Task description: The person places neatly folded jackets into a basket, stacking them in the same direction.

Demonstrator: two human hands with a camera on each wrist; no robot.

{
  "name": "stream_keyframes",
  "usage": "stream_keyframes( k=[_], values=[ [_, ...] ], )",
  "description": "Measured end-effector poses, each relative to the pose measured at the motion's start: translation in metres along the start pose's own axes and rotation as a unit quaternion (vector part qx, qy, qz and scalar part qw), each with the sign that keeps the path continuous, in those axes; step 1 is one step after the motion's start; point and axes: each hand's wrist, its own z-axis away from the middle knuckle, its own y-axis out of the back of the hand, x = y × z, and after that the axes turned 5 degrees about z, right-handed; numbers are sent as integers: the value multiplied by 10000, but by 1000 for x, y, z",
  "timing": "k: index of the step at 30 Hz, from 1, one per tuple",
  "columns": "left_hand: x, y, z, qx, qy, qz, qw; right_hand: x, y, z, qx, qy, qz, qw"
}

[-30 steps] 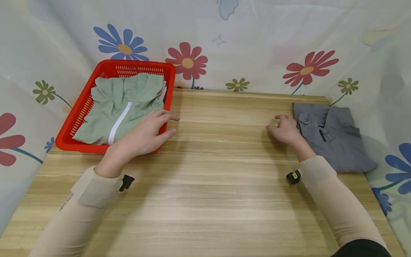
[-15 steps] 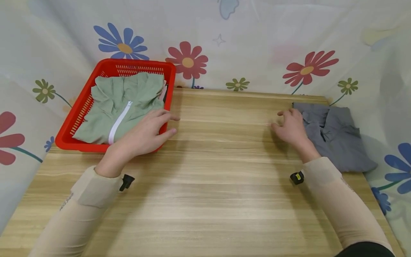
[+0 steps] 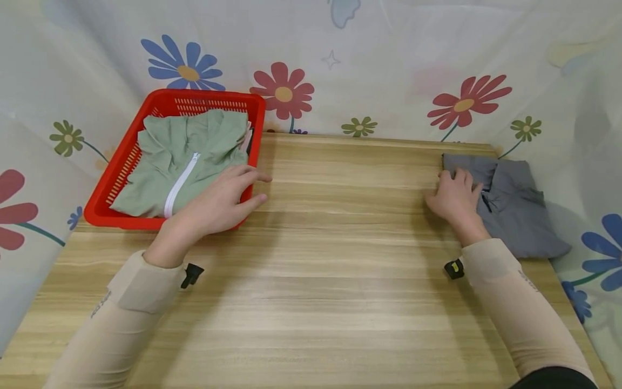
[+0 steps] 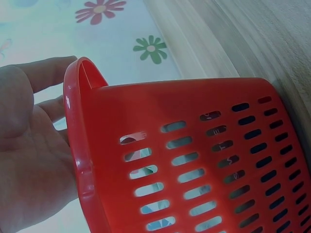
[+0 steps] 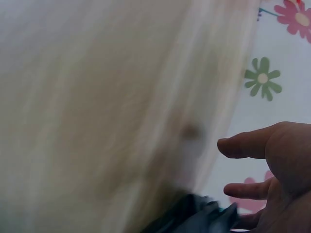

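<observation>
My left hand (image 3: pixel 216 202) lies over the front right corner of a red plastic basket (image 3: pixel 92 219), fingers extended past its rim. In the left wrist view the palm and fingers stand beside the rim of the slotted basket wall (image 4: pixel 112 107). A folded light green zip-up jacket (image 3: pixel 160 146) fills the basket's top. On the right, my right hand (image 3: pixel 455 200) hovers at the left edge of a folded grey garment (image 3: pixel 525 216), fingers spread and slightly bent. In the right wrist view the thumb and fingers (image 5: pixel 245 145) are apart, with a dark cloth edge (image 5: pixel 204 216) below them.
A wooden table (image 3: pixel 330 259) carries the basket at back left and the grey garment at back right. A white curtain with printed flowers (image 3: pixel 384 70) hangs round the back and sides. Edges of pink and dark cloth (image 3: pixel 249 138) show under the green jacket.
My right hand has moved right, from beside the grey garment to over its left edge. The left hand and the basket have stayed put.
</observation>
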Motion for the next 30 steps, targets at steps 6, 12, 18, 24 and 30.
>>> stream_keyframes(
  k=[6,12,18,24,30],
  values=[
    [1,0,-1,-19,-17,26,10000,13,-7,-3,-75,-229,88,9997],
    [1,0,-1,-5,-7,-20,10000,22,-9,-8,151,-367,84,9992],
    [1,-1,-1,-31,96,-40,9999,30,-8,-12,-60,-367,295,9989],
    [2,-1,0,-41,113,-50,9999,35,-3,-12,-189,-231,330,9990],
    [2,-2,1,-38,97,-55,9999,37,-2,-10,-63,-3,394,9992]
  ],
)
